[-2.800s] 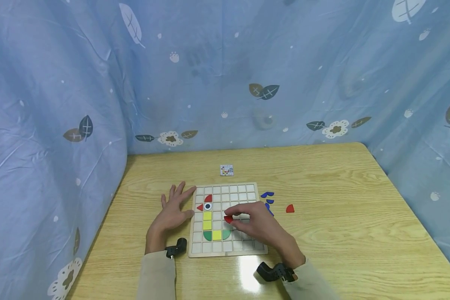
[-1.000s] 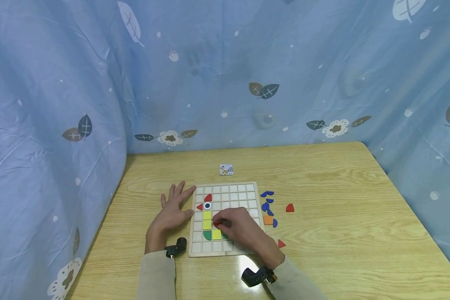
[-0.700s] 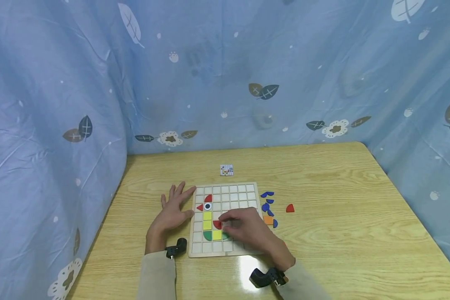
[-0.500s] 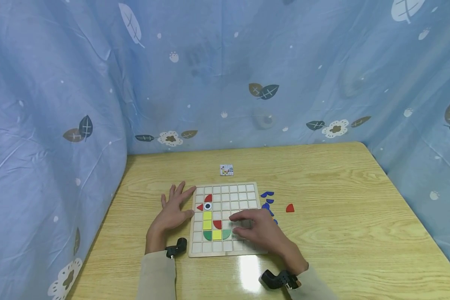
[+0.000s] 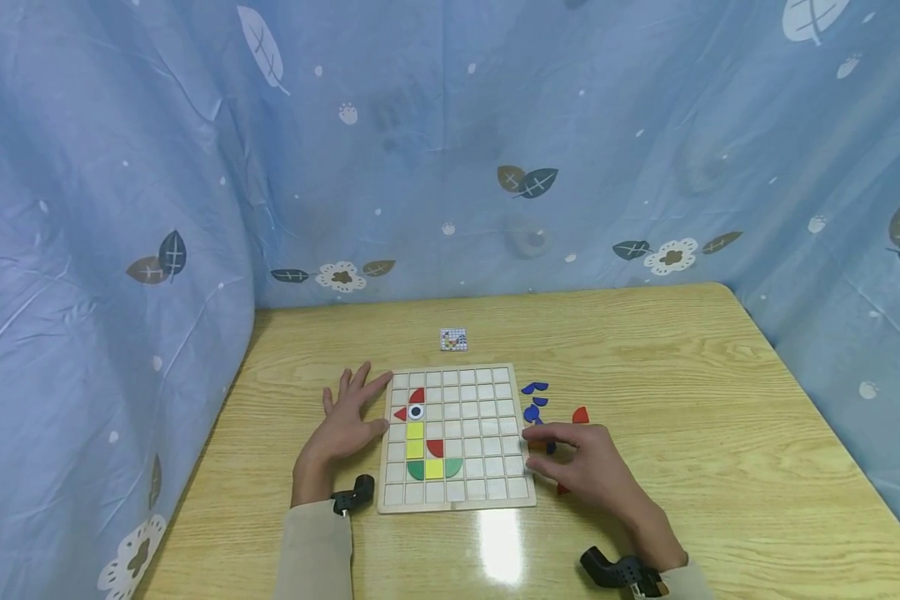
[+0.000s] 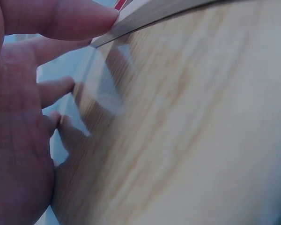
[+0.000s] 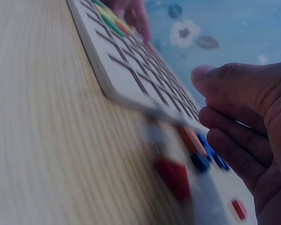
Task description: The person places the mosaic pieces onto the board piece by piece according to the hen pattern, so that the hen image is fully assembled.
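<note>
A wooden grid board (image 5: 495, 503) lies on the table, holding several flat shapes. Among them are a red quarter-circle (image 5: 435, 448), a yellow square (image 5: 434, 469), a green quarter-circle (image 5: 453, 467) and a round eye piece (image 5: 416, 412). My left hand (image 5: 342, 429) has its fingers spread, and its thumb (image 6: 79, 21) touches the board's left edge. Just off the right edge, my right hand (image 5: 588, 467) hovers with thumb and index finger apart, holding nothing. It partly covers an orange piece (image 5: 537, 446) and a red piece (image 5: 563, 489); the right wrist view also shows the orange piece (image 7: 192, 139).
Several blue pieces (image 5: 532, 413) lie beside the board's right edge, with a red quarter-circle (image 5: 581, 414) farther right. A small patterned card (image 5: 453, 339) lies beyond the board. A blue leaf-print curtain (image 5: 450, 150) hangs around the table (image 5: 682, 375).
My right hand set the red quarter-circle into a cell above the yellow square, let go, and moved right, off the board to the loose pieces. My left hand has stayed in place.
</note>
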Motion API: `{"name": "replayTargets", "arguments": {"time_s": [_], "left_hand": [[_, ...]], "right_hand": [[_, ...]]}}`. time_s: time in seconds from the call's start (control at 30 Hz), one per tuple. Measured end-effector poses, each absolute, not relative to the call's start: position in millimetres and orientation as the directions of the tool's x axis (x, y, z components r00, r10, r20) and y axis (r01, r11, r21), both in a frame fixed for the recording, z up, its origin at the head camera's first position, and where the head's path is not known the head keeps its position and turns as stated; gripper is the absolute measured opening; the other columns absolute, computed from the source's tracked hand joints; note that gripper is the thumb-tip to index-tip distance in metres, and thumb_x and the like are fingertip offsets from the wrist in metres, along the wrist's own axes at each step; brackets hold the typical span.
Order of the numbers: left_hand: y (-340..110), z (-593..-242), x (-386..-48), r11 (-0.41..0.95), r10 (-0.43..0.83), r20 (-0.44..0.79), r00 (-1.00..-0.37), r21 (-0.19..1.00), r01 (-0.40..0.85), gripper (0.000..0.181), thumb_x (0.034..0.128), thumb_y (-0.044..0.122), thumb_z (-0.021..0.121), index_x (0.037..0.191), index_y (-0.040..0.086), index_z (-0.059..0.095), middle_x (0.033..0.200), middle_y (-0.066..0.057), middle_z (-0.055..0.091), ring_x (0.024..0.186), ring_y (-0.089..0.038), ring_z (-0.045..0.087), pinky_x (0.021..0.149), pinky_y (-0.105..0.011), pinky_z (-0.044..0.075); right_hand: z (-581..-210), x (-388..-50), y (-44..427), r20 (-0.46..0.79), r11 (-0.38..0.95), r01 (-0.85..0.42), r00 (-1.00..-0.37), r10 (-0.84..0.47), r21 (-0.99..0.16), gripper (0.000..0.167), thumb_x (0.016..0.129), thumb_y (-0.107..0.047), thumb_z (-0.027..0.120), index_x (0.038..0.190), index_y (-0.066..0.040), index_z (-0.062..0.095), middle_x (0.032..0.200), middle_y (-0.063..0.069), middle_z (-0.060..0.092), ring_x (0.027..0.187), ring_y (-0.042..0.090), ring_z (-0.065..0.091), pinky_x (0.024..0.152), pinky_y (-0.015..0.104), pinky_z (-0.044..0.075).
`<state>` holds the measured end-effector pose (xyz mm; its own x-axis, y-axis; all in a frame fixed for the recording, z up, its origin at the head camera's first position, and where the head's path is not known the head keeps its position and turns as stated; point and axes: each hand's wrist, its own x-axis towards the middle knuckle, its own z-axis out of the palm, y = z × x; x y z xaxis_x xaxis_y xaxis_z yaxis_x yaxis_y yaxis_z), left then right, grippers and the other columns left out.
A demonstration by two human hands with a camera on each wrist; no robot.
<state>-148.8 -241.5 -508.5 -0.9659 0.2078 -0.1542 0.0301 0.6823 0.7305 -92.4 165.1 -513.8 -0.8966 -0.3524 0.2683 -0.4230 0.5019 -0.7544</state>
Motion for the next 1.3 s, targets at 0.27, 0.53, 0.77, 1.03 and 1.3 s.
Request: {"name": "replayTargets", "arguments": {"time_s": [0.27,0.53,0.77,1.03,1.3], "left_hand": [[-242,-510,-150,0.686,0.207,-0.158,-0.966,0.727,0.028,0.088,0.0879,0.01,0.072,0.17,0.019,0.043,0.185,-0.017,0.007,0.17,-0.044,-0.016,0.126,-0.072,-0.025],[-242,-511,-150,0.683,0.209,-0.157,-0.965,0.73,0.03,0.088,0.0885,0.009,0.072,0.17,0.019,0.042,0.186,-0.017,0.006,0.17,-0.044,-0.017,0.126,-0.072,-0.025],[-242,-511,-150,0.684,0.207,-0.153,-0.966,0.728,0.031,0.088,0.0886,0.009,0.072,0.171,0.019,0.042,0.185,-0.017,0.006,0.17,-0.044,-0.016,0.126,-0.072,-0.025],[-242,-510,-150,0.685,0.206,-0.15,-0.967,0.728,0.033,0.088,0.0879,0.009,0.071,0.17,0.018,0.043,0.185,-0.017,0.006,0.17,-0.045,-0.016,0.126,-0.072,-0.024],[-242,-509,-150,0.686,0.203,-0.149,-0.968,0.727,0.032,0.088,0.0876,0.009,0.071,0.17,0.018,0.043,0.185,-0.018,0.007,0.17,-0.044,-0.016,0.127,-0.072,-0.024]], "right_hand": [[-516,-88,192,0.233,0.57,-0.349,-0.935,-0.268,-0.744,0.033,0.087,-0.013,0.093,0.118,-0.017,0.085,0.116,-0.008,0.084,0.11,0.01,0.079,0.097,0.02,0.059],[-519,-91,199,0.226,0.571,-0.34,-0.938,-0.263,-0.747,0.032,0.087,-0.013,0.093,0.118,-0.018,0.085,0.115,-0.007,0.085,0.111,0.013,0.08,0.099,0.016,0.057],[-521,-96,194,0.259,0.578,-0.384,-0.922,-0.289,-0.72,0.034,0.087,-0.012,0.093,0.119,-0.018,0.085,0.115,-0.009,0.084,0.11,0.015,0.08,0.1,0.01,0.052],[-519,-101,186,0.238,0.593,-0.382,-0.921,-0.309,-0.709,0.036,0.086,-0.01,0.093,0.121,-0.018,0.084,0.12,-0.007,0.084,0.115,0.017,0.079,0.103,0.022,0.057],[-516,-102,179,0.19,0.622,-0.343,-0.935,-0.3,-0.704,0.037,0.086,-0.011,0.093,0.121,-0.02,0.085,0.121,-0.01,0.083,0.118,0.016,0.077,0.105,0.044,0.06]]}}
